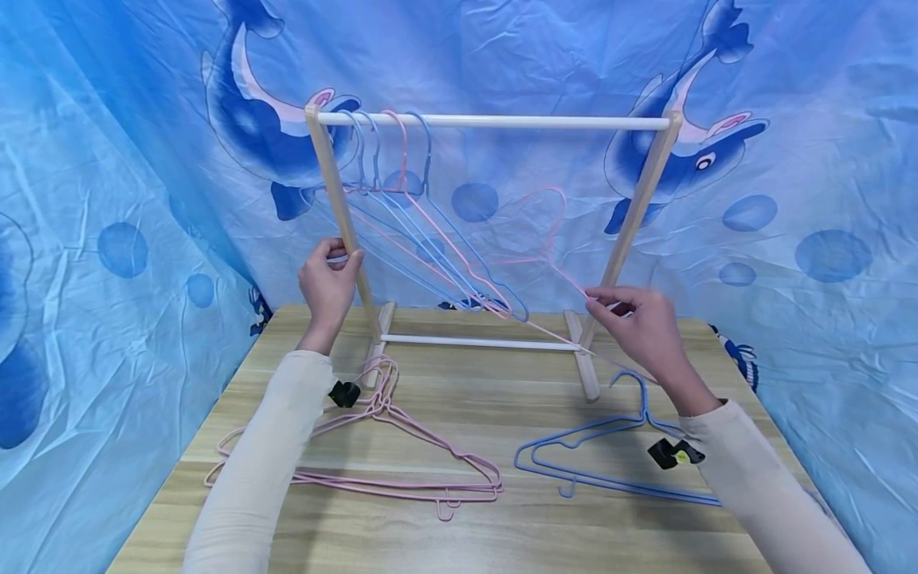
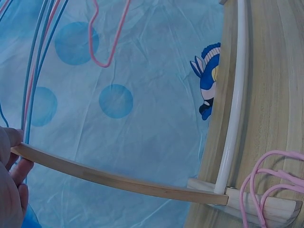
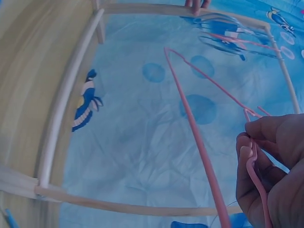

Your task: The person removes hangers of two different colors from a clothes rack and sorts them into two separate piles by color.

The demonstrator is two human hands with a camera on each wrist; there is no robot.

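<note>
Head view: a small wooden clothes rack (image 1: 649, 195) is seen standing at the back of the worktop (image 1: 488, 526), in front of a blue dolphin-print cloth (image 1: 115, 143). The rack's left upright is gripped by the left hand (image 1: 328, 279), whose fingers are curled round the post; in the left wrist view the fingertips (image 2: 19, 171) are shown pressed against the same post. A pink hanger (image 1: 545, 239) is held by the right hand (image 1: 641, 323), pinched at its wire between thumb and fingers, so that grip is closed on the hanger. The hanger is raised off the worktop, tilted, inside the rack's frame and below the white top rail (image 1: 495, 122); its hook is not on the rail. In the right wrist view the pink wire is seen passing through the curled fingers (image 3: 247, 152).

Several blue and pink hangers (image 1: 402, 199) are hung near the left end of the rail. A bunch of pink hangers (image 1: 402, 454) is laid on the worktop under the left forearm, and blue hangers (image 1: 595, 462) are laid near the right forearm.
</note>
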